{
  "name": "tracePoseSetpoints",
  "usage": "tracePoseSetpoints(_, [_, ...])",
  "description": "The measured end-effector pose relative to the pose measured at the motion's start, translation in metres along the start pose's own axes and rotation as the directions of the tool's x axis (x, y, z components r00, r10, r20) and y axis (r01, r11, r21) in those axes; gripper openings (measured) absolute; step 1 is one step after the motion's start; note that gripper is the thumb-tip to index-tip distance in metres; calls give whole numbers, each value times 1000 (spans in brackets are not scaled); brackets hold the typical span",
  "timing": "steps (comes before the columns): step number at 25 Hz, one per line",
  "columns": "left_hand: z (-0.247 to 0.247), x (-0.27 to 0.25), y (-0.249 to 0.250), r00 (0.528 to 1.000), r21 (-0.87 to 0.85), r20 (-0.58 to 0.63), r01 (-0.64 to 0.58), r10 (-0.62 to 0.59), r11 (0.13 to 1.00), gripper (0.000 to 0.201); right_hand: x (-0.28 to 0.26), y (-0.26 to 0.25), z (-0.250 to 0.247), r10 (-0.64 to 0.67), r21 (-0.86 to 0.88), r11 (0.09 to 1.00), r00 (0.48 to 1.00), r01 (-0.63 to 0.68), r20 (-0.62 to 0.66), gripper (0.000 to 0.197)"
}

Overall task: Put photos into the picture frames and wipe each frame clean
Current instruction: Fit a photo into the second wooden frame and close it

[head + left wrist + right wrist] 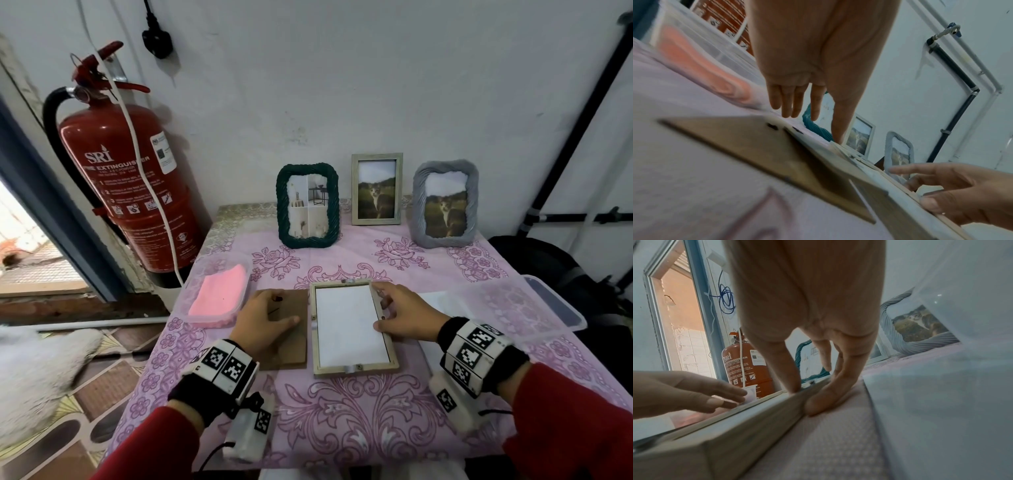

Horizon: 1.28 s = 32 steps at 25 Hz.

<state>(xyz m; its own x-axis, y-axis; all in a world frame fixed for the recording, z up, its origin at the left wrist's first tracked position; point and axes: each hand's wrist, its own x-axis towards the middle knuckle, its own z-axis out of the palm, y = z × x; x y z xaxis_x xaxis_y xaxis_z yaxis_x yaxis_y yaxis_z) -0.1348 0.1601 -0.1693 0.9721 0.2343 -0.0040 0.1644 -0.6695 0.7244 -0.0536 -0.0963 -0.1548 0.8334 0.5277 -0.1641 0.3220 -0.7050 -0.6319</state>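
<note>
Item: wooden frame [354, 328], lying face-down on the table near the front edge, a white photo back [344, 325] seated in its recess.
Long axis: runs away from the person, toward the wall.
Backing board [289, 329]: brown, flat on the cloth just left of the frame, its long edge parallel to the frame's.
Left hand [263, 317]: rests over the backing board; fingers straight and slightly spread, gripping nothing.
Right hand [404, 313]: at the frame's right rail, thumb tip on the photo edge, fingers [826, 395] loosely bent against the outer side of the rail; steadying, not gripping.
Key relation: the board lies directly under the left hand, and the frame opening is just to its right; the left hand is the nearer one. Judged next move: a short shift of the board rightward into the recess, long edges already aligned.
Finished frames: green rope frame [307, 205], slim wooden frame [376, 189], grey frame [444, 204], all upright at the back of the table, two showing a cat photo.
Wiping cloth [219, 294]: pink, folded in a clear tray to the left.
Clear bin [534, 305]: right of the frame.
Surface: table under a lilac floral tablecloth [359, 421].
Room: white wall, red fire extinguisher [130, 178] at left.
</note>
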Motion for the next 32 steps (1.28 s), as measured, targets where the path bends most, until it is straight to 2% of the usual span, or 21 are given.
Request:
tracePoseSetpoints(3, [-6,-8,-11,999,98,32,35,-38,995,61,-1,-2,3,3,-7,1000,1000,-3,0,47])
tracePoseSetpoints(7, [-5,-16,-18,996,163,13,81,-85,983,65,-6,-5,4,7,74,997,1000,-5,-21,41])
tracePoseSetpoints(11, [-1,-18,-17,996,240,17,84,-91,967,69,-8,-4,4,24,119,993,1000,-22,-11,50])
tracePoseSetpoints(14, [0,-19,-14,990,247,-15,137,-138,959,71,-10,-4,5,56,147,988,998,-53,-17,58])
tracePoseSetpoints(17, [0,-18,-10,986,212,-22,165,-164,963,76,-11,-4,5,91,196,977,996,-88,-4,66])
tracePoseSetpoints(20, [-1,-17,-5,980,166,-23,201,-200,965,84,-10,-5,5,97,200,975,995,-95,2,65])
tracePoseSetpoints(24, [-1,-18,2,982,123,-6,188,-189,974,80,-11,-5,5,89,188,978,996,-85,-14,66])
tracePoseSetpoints(28, [-7,-21,13,979,140,-146,160,-140,977,74,-11,-5,5,87,230,970,996,-84,-5,68])
tracePoseSetpoints(32, [-17,-19,19,960,-46,-276,44,-55,998,66,-11,-3,4,64,166,984,998,-61,-12,63])
